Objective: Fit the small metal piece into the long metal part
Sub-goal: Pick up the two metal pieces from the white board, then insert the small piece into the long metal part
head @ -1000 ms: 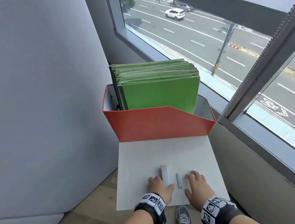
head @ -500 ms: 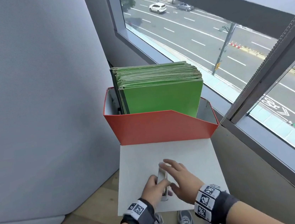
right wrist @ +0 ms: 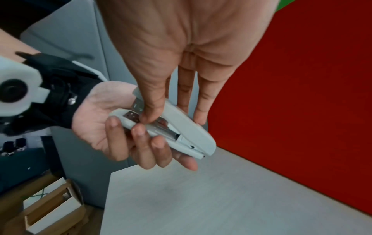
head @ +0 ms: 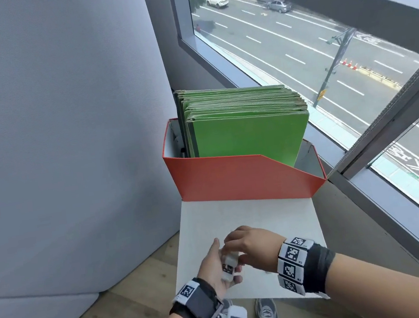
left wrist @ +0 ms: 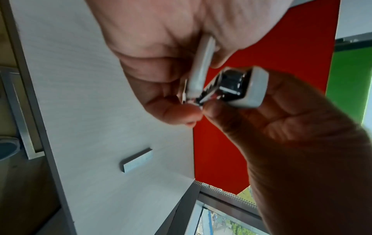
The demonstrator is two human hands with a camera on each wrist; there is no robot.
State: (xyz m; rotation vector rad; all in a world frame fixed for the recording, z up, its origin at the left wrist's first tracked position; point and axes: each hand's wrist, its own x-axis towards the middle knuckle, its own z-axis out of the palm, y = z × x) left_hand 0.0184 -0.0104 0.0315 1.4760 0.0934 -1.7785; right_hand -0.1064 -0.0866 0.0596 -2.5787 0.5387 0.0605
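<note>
A small grey stapler (right wrist: 171, 128) is held in the left hand (head: 214, 269), just above the near part of the white counter (head: 262, 213). The left fingers (right wrist: 138, 139) are curled up round its underside, so that grip is clamped on the stapler. The stapler's top is lifted a little, and the shiny metal channel (right wrist: 161, 125) inside can be seen.

The right hand (head: 256, 245) is brought down onto the stapler from above. Its thumb (right wrist: 150, 109) is pressed on the metal channel, and its other fingers are laid along the far side of the grey top, so this grip is also closed on the stapler.

The strip of staples (left wrist: 136, 160) is left lying flat on the counter, apart from both hands.

Behind the hands, an orange box (head: 232, 179) is stood on the counter, and green folders (head: 247, 133) are packed upright in it. A window (head: 322, 52) is seen to the right, with a road below.
</note>
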